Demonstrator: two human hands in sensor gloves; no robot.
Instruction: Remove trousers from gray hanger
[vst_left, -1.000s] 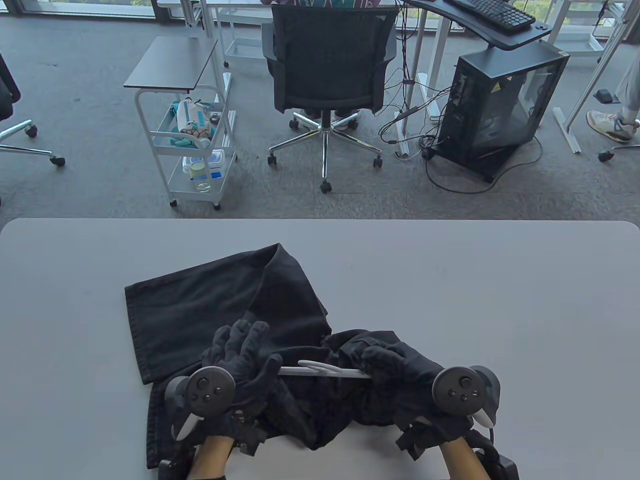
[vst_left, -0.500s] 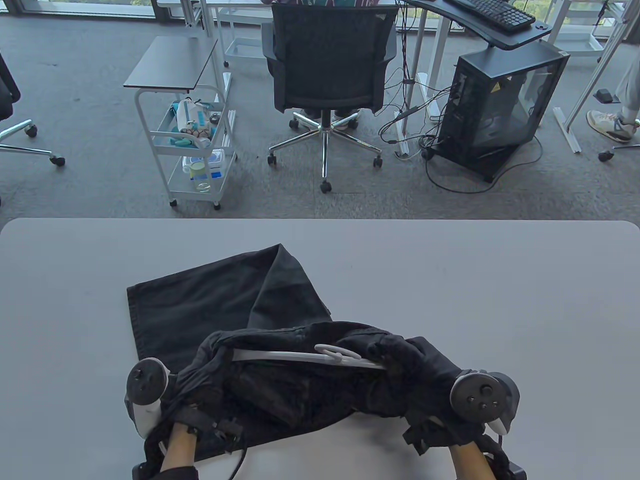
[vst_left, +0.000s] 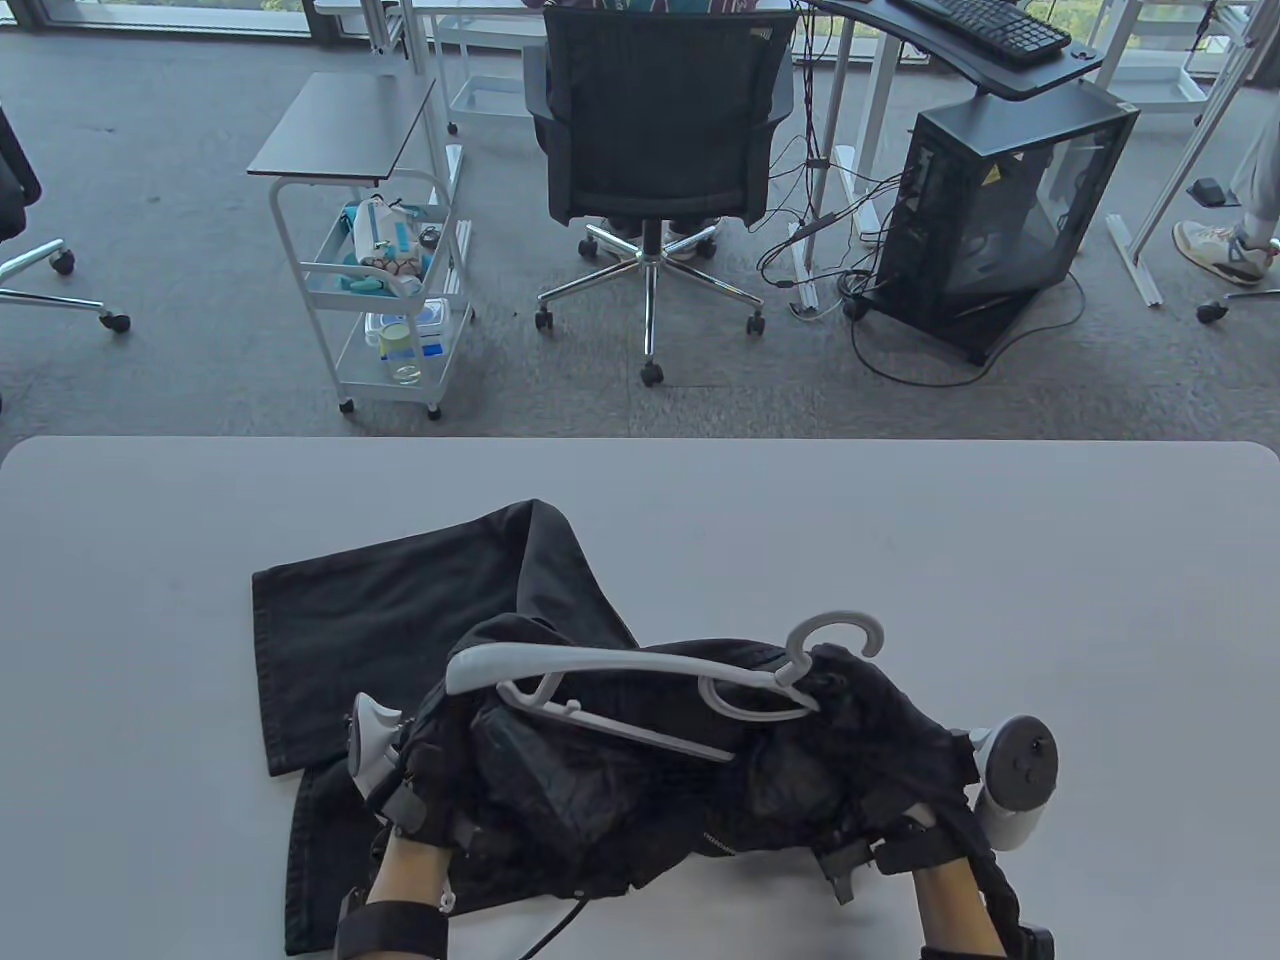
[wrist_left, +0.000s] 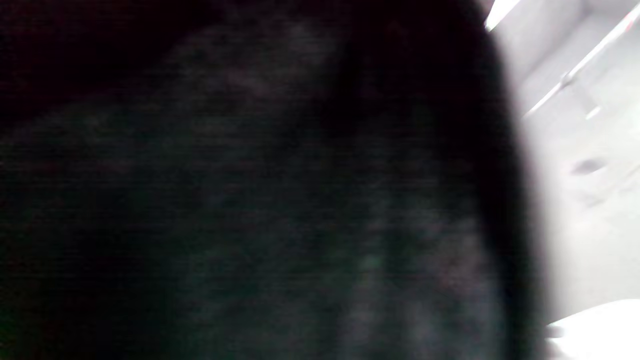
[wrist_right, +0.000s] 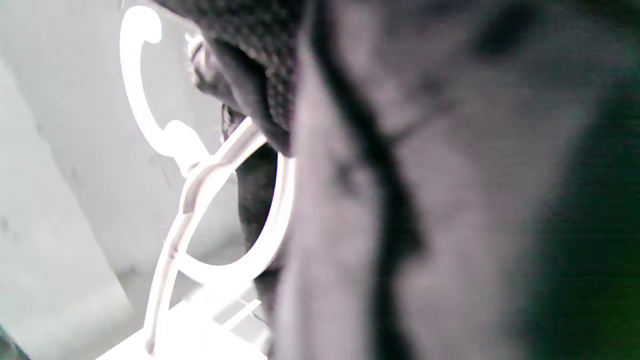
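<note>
Lying half-free: one gray hanger (vst_left: 640, 665), one trousers (vst_left: 420, 600); both hands' grips hidden under cloth.

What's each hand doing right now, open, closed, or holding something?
Left hand: buried under the black trousers; grip cannot be told.
Right hand: also covered by trousers near the gray hanger; cannot be told.

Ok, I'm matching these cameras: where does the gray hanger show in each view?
Table view: gray hanger lies lower centre, atop the bunched trousers, hook right.
Left wrist view: not in it; only blurred dark cloth.
Right wrist view: left side, hook at top.
Shared landmark: the hook.
</note>
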